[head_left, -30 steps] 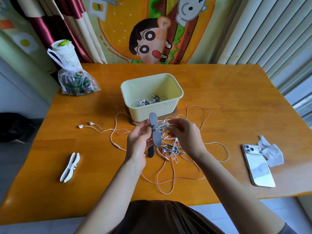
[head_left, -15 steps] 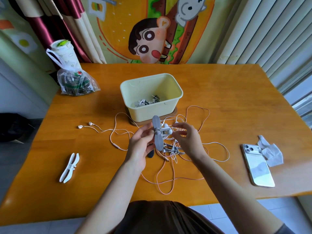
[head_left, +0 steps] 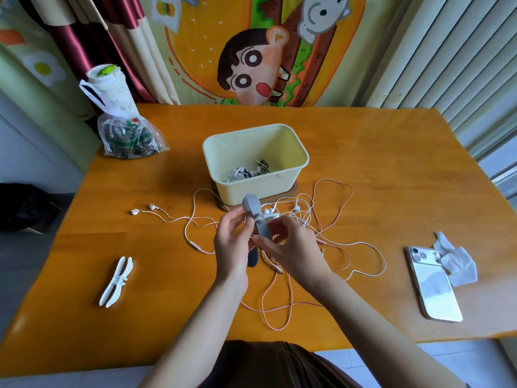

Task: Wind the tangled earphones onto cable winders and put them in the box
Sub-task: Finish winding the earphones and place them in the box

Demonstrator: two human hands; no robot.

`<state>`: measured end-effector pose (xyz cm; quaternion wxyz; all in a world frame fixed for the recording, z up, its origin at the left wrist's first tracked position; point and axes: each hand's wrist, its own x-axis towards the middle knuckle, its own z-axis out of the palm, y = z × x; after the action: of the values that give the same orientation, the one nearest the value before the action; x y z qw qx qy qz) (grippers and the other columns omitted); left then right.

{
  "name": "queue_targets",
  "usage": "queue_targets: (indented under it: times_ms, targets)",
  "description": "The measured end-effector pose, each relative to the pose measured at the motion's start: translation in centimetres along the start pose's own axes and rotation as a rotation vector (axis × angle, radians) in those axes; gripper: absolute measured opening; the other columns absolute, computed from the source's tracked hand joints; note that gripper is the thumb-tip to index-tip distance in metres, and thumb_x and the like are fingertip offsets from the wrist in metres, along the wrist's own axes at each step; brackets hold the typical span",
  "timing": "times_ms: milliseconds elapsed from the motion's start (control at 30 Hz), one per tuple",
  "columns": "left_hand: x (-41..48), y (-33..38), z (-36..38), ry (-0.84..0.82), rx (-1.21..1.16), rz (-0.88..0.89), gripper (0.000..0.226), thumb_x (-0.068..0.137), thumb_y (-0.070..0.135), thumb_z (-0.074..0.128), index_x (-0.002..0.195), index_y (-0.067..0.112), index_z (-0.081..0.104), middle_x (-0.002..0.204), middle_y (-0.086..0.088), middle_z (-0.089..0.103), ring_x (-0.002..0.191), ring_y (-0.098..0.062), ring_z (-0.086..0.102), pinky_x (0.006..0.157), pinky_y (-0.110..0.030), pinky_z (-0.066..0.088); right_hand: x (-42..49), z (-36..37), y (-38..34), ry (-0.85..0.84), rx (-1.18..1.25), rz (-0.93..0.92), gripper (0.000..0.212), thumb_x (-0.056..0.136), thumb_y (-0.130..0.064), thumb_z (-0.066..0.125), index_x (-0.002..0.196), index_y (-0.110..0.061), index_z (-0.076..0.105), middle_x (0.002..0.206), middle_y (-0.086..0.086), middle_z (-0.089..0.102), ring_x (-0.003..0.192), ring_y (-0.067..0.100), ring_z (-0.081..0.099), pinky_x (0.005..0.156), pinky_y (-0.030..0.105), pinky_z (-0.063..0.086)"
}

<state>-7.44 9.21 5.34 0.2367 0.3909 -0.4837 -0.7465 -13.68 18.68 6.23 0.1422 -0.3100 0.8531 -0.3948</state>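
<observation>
**Grey cable winder** (head_left: 255,212): held upright above the middle of the tabletop (head_left: 391,169), just in front of the box (head_left: 246,191). A white cable is wrapped round its waist. A pair of white earbuds (head_left: 269,211) projects to the right of the wrap.

**Left hand** (head_left: 232,242): grip closed on the winder's left side, with the fingers curled in at the waist.

**Right hand** (head_left: 293,245): grip narrow, with thumb and fingers pinching the winder's lower wing. Whether the cable is also caught there cannot be told.

**Tangled earphones** (head_left: 303,217): white and pink cables looped over the tabletop beneath and beside the hands, running from the foot of the box toward the near edge. One white pair trails left, and its two loose buds (head_left: 143,210) lie apart from the tangle.

**Black cable winder** (head_left: 252,260): flat on the tabletop, partly hidden under the hands.

**Box**: pale yellow and open, standing on a wooden board (head_left: 292,191) at mid-tabletop, toward the far edge. Wound earphones (head_left: 247,172) lie on its floor.

**White cable winder** (head_left: 116,281): flat, toward the left edge, well apart from the tangle.

**Phone** (head_left: 433,289): back upward, near the right edge. A crumpled tissue (head_left: 456,264) touches its far end.

**Plastic bag** (head_left: 131,135): at the far-left corner, with a lidded cup (head_left: 107,85) just behind it.
</observation>
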Motion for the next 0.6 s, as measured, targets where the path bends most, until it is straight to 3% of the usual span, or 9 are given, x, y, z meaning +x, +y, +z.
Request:
queue_targets:
  times_ms: [167,267,433,533,600]
  targets:
    - [0.9,0.3,0.3,-0.045,0.032,0.070,0.022,0.092,0.013,0.060,0.110,0.026,0.060,0.115,0.005,0.065,0.103,-0.008,0.064,0.074,-0.022,0.055,1.9,-0.4,-0.2,0.033,-0.036,0.006,0.035,0.080,-0.033,0.072,0.105,-0.010,0.065,0.094,-0.004,0.066,0.079,0.006,0.060,0.065,0.009,0.047]
    - [2.8,1.2,0.2,-0.112,0.084,0.153,0.028,0.090,0.015,0.062,0.116,0.025,0.056,0.120,0.006,0.063,0.104,-0.003,0.063,0.081,-0.024,0.055,4.4,-0.9,-0.4,0.060,-0.038,0.015,0.028,0.079,-0.030,0.073,0.101,-0.013,0.068,0.088,-0.007,0.068,0.074,0.003,0.060,0.061,0.006,0.043]
    - [7.5,3.0,-1.5,-0.057,0.485,0.364,0.032,0.090,0.014,0.063,0.119,0.023,0.053,0.121,0.009,0.053,0.113,-0.009,0.050,0.084,-0.013,0.045,10.4,-2.3,-1.2,0.082,-0.070,0.017,0.023,0.079,-0.031,0.073,0.096,-0.015,0.068,0.084,-0.007,0.069,0.074,0.009,0.063,0.068,0.026,0.053]
    - [10.9,3.2,-3.1,-0.015,0.852,0.515,0.028,0.088,0.017,0.065,0.116,0.016,0.060,0.122,0.000,0.051,0.119,-0.016,0.042,0.097,-0.032,0.044,15.0,-1.9,-1.1,0.041,-0.167,0.041,0.023,0.079,-0.031,0.072,0.093,-0.013,0.068,0.086,0.002,0.070,0.076,0.020,0.064,0.069,0.035,0.054]
    - [12.7,3.1,-3.9,-0.032,1.073,0.491,0.029,0.088,0.024,0.064,0.116,0.018,0.062,0.129,-0.006,0.047,0.124,-0.022,0.038,0.100,-0.043,0.041,17.9,-0.7,-0.8,-0.035,-0.244,0.083,0.024,0.079,-0.030,0.072,0.091,-0.010,0.067,0.086,0.008,0.069,0.076,0.027,0.063,0.067,0.037,0.054]
